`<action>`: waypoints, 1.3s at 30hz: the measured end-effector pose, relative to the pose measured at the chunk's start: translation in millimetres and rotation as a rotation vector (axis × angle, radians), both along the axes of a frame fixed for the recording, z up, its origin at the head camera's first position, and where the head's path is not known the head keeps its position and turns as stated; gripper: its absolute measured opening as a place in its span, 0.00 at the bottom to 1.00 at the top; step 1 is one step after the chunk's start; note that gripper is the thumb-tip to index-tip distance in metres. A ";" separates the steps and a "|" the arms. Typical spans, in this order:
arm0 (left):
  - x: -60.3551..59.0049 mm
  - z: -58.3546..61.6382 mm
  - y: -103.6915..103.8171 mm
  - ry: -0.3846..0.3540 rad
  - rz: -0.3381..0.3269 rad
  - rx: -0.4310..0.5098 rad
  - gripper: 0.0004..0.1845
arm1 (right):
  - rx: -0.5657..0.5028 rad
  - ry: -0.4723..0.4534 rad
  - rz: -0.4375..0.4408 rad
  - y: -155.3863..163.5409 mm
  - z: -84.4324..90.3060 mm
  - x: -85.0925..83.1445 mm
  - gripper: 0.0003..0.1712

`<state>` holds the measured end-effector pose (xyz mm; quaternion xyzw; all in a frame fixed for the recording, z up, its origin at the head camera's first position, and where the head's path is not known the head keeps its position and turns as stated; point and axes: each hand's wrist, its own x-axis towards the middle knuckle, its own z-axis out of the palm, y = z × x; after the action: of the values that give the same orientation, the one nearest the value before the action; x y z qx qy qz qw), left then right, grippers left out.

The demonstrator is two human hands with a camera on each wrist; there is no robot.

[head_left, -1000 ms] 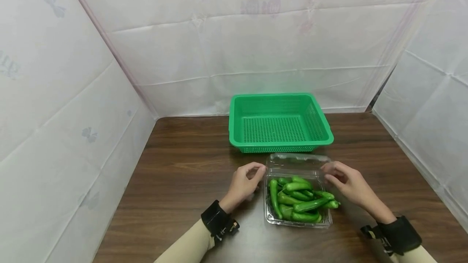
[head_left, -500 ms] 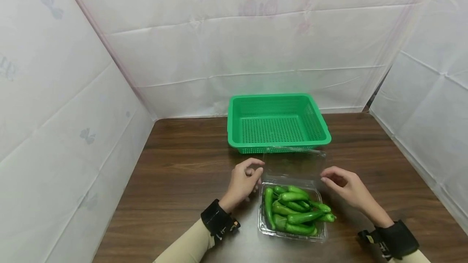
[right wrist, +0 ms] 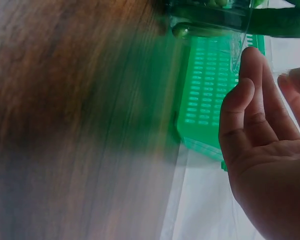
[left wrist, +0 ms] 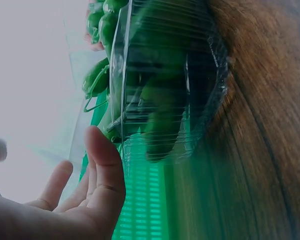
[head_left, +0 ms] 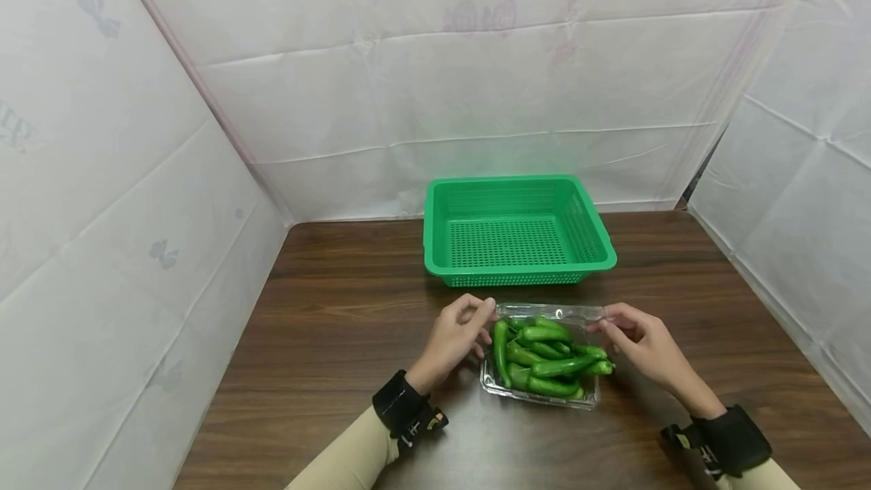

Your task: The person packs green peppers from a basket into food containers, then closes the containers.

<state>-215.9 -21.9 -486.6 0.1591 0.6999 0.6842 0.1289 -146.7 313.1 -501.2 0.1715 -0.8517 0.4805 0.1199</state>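
A clear plastic clamshell box (head_left: 537,397) filled with several long green chili peppers (head_left: 554,365) sits on the table. Its hinged lid (head_left: 551,312) is raised at the far side, with peppers showing through the plastic. At the lid's left corner my left hand (head_left: 459,335) has thumb and fingertips, other fingers beside the box wall. My right hand (head_left: 643,339) pinches the lid's right corner between thumb and index finger. The left wrist view shows the ribbed box side (left wrist: 165,100) close beside bent fingers. A few pepper ends stick out past the box's right rim.
Behind the box, near the back wall, stands a green perforated plastic basket (head_left: 520,277) with nothing in it. White patterned sheeting (head_left: 340,112) encloses the dark wood table (head_left: 340,369) at the back and both sides.
The box has moved away from me, toward the basket. Its lid, tilted back and out of my fingers half a second ago, has come forward, and my hands are at its corners.
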 end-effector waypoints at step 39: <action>29.3 -33.8 -18.5 -0.046 -0.237 -0.102 0.38 | -0.232 -0.489 0.103 -14.7 -6.2 42.2 0.40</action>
<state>-186.5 -40.4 -520.4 0.2184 0.7069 0.6312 0.2326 -104.5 298.4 -507.4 0.0787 -0.7846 0.6076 -0.0950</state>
